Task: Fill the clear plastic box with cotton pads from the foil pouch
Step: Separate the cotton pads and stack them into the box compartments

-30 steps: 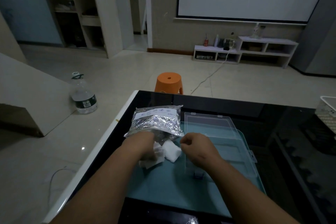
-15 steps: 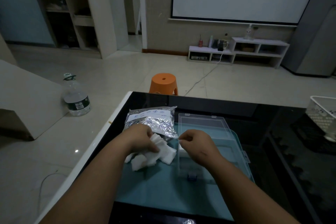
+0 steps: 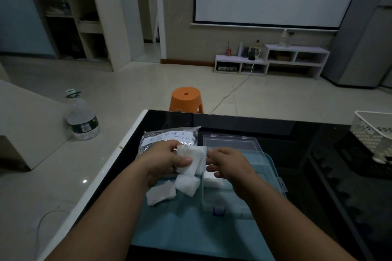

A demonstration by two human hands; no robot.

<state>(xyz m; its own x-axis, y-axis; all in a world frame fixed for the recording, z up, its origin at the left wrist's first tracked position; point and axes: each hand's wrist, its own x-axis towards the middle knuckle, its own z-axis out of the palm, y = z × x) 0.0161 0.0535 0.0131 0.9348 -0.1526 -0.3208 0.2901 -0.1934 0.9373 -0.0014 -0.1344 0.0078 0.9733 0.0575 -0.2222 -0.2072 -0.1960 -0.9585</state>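
White cotton pads [image 3: 191, 159], clamped from both sides
Left hand [image 3: 163, 160] grips the stack, right hand [image 3: 230, 165] nips its right edge. Clear plastic box [image 3: 209, 197] sits just right and below, long side running away from the wearer, so the right hand's closer imo. Foil pouch [image 3: 165, 136] behind left hand.

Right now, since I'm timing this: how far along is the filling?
Early. Done: cotton pads are out of the foil pouch; something white lies in the clear box. In hand: left hand grips a stack of them, right hand pinches its edge. Left: loose pads on the mat.
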